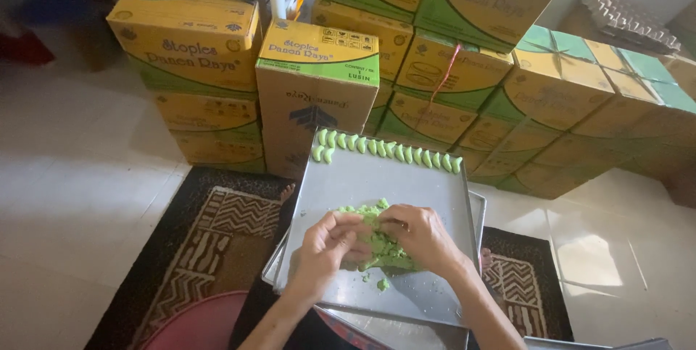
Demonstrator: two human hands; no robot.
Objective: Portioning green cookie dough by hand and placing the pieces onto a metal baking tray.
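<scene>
Left hand (328, 243) and right hand (420, 235) on green dough lump (380, 245), mid metal tray (435, 190), fingers pressed into it. Dough looks soft, crumbly; pinch from edge. Shaped green crescents (388, 150) line tray's far edge.

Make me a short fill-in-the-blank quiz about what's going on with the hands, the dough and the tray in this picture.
1. Both hands, left hand and right hand, work a lump of dough coloured ____.
2. The shaped dough pieces sit in a row along the tray's ____ edge.
3. The dough lies on a metal ____.
4. Behind the tray stand stacked cardboard ____.

Missing words: green; far; tray; boxes
</scene>
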